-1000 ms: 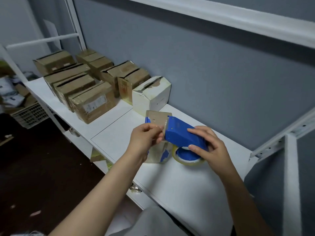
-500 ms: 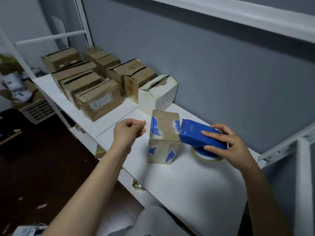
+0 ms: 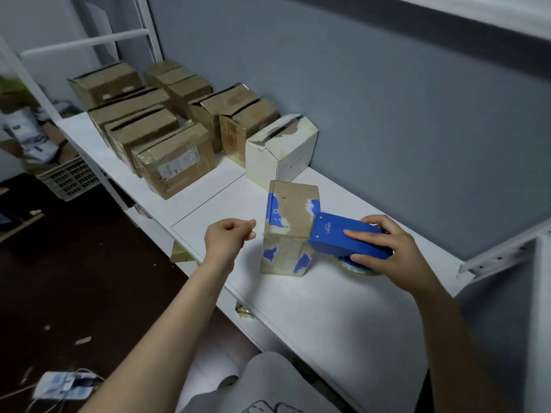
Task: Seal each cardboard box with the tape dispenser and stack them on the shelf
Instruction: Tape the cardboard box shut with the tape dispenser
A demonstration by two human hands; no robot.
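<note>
Ideally the tape runs flat along the top of the small cardboard box [image 3: 290, 216], which stands upright on the white shelf [image 3: 328, 308] near 1 white box [image 3: 280, 150], so the tape dispenser [image 3: 343, 236] should ride low, toothed edge pressed at the box's top right edge, strip drawn taut and centred. The right hand [image 3: 396, 257] grips the dispenser's blue body from above, fingers wrapped over it, forearm coming in from the right. The left hand [image 3: 226, 241] hovers just left of the box, apart from it, fingers curled, thumb meeting forefinger; whether clear tape sits between them I cannot tell.
</note>
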